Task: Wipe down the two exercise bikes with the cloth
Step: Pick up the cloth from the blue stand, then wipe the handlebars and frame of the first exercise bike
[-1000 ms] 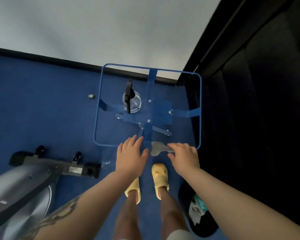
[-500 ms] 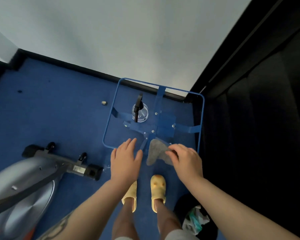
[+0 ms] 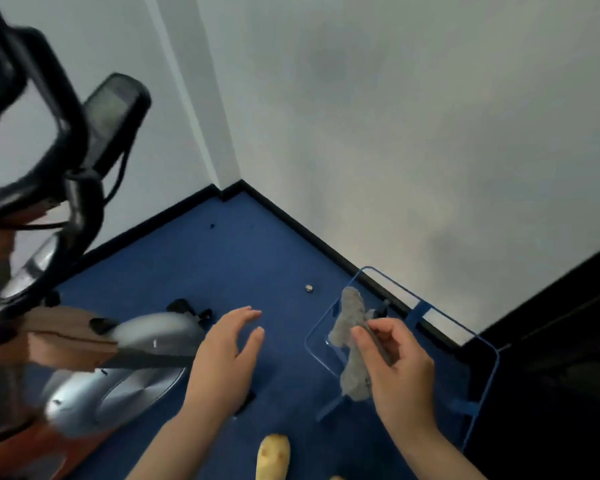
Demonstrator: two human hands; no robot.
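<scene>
A grey cloth (image 3: 352, 336) hangs bunched from my right hand (image 3: 394, 365), which grips it in mid-air above the glass-topped blue table (image 3: 484, 344). My left hand (image 3: 227, 358) is open with fingers spread, holding nothing, just right of the exercise bike. The bike fills the left side, blurred: a silver flywheel housing (image 3: 118, 393), black handlebars (image 3: 32, 140) and a dark console (image 3: 115, 116). Only one bike is in view.
Blue carpet covers the floor (image 3: 222, 268), meeting white walls with black skirting in a corner. A small round metal object (image 3: 309, 288) lies on the carpet. A dark curtain or wall (image 3: 565, 358) stands at the right. My yellow slipper (image 3: 272, 457) shows at the bottom.
My right hand has lifted the grey cloth off the glass table. The view has swung up and left, bringing the bike's handlebars and console into sight. My left hand has come off the table.
</scene>
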